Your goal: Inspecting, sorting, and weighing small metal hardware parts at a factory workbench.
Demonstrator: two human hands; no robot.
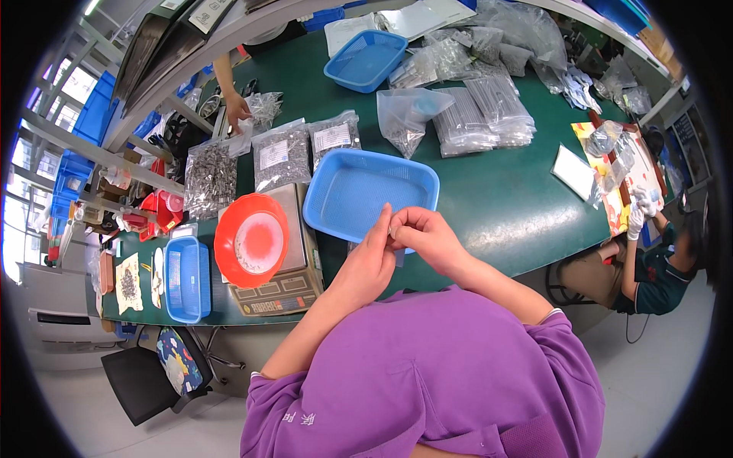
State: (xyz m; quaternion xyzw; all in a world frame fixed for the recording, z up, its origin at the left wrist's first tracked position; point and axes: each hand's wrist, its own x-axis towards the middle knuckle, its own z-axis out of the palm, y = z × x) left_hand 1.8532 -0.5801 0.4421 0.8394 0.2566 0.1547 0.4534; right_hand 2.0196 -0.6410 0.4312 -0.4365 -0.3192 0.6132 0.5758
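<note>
wide blue rectangular plastic tray (366, 195): on the dark green desk (489, 217), just beyond both hands.
left hand (368, 259): bare, at the near rim of the tray, fingers pointing up and away from the body.
right hand (429, 233): bare, fingers bent, meeting the left at the fingertips.
grip: fingertips of the two hands together; cannot tell whether either is clamped on something small.
boxy beige weighing scale (281, 294): left of the tray, bearing a round red plastic dish (227, 237).
clear plastic bag of small grey parts, white-labelled (281, 164): beyond the scale.
narrow blue plastic basket (188, 278): left of the scale.
</note>
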